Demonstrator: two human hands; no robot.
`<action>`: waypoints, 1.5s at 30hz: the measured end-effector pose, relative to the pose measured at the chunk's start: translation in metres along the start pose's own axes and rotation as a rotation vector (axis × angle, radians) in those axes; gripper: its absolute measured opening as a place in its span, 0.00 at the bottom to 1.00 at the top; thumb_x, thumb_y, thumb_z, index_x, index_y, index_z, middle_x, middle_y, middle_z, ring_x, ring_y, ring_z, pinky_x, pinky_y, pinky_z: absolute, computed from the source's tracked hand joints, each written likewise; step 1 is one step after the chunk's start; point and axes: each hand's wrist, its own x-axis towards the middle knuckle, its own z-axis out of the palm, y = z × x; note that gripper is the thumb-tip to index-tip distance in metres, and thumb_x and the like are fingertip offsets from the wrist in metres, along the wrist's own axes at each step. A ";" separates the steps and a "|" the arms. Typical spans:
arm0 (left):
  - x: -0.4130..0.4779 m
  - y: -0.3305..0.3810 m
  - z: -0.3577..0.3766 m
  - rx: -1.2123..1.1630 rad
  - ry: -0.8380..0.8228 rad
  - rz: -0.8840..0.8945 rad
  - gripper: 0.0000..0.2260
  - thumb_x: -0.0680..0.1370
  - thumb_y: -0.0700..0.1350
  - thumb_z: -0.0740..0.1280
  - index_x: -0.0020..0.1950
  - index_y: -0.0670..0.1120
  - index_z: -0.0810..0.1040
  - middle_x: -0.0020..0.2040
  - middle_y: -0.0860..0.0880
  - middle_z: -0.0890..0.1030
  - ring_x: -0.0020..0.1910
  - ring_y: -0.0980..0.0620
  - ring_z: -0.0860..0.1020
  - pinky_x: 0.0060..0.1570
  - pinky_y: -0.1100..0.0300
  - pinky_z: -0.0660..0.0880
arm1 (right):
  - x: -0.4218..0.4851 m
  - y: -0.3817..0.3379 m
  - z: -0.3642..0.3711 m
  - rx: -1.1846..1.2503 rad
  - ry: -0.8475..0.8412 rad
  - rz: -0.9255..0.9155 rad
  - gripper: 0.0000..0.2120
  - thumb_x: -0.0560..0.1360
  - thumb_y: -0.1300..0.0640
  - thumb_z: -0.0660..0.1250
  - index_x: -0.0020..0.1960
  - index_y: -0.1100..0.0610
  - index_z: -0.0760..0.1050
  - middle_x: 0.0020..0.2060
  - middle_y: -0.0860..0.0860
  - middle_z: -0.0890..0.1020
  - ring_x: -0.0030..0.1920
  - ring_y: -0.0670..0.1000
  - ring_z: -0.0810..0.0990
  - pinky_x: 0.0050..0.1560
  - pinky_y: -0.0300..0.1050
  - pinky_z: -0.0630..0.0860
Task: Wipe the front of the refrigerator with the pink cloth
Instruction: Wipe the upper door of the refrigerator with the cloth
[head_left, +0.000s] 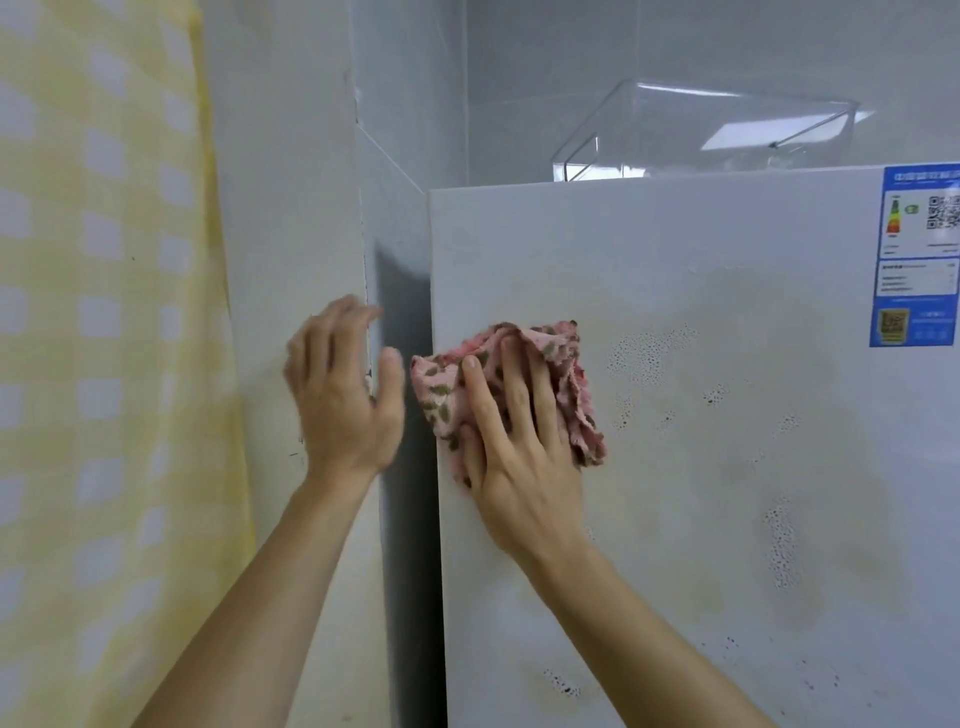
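Observation:
The white refrigerator front (727, 467) fills the right half of the view, with patches of small droplets and faint smears on it. My right hand (514, 462) presses the crumpled pink cloth (441, 395), patterned with olive spots, flat against the door near its upper left edge. My left hand (343, 395) is raised beside the refrigerator's left edge with its fingers apart, holding nothing, close to the wall corner.
A blue energy label (917, 254) is stuck at the door's upper right. A clear plastic bin (701, 135) stands on top of the refrigerator. A yellow checked curtain (104, 364) hangs at the left, with a white wall (291, 234) between it and the refrigerator.

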 end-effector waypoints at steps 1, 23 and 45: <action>0.003 -0.010 0.000 0.048 0.029 -0.044 0.20 0.82 0.49 0.60 0.70 0.43 0.76 0.72 0.43 0.75 0.71 0.39 0.71 0.72 0.47 0.64 | 0.004 0.004 0.003 -0.035 -0.005 -0.026 0.25 0.88 0.50 0.53 0.84 0.54 0.60 0.84 0.59 0.58 0.85 0.59 0.53 0.84 0.54 0.56; 0.024 -0.038 0.009 0.272 0.019 0.017 0.28 0.77 0.54 0.66 0.78 0.50 0.69 0.78 0.43 0.67 0.76 0.40 0.64 0.71 0.40 0.63 | 0.055 -0.006 0.015 -0.167 0.071 0.083 0.33 0.85 0.37 0.57 0.85 0.49 0.56 0.84 0.57 0.54 0.84 0.62 0.50 0.84 0.64 0.43; 0.026 -0.045 0.005 0.215 -0.005 0.011 0.28 0.77 0.57 0.67 0.77 0.53 0.71 0.78 0.45 0.68 0.74 0.38 0.66 0.70 0.41 0.63 | 0.018 0.019 0.002 -0.198 0.035 0.113 0.33 0.84 0.36 0.58 0.85 0.47 0.57 0.85 0.56 0.54 0.85 0.61 0.51 0.83 0.65 0.43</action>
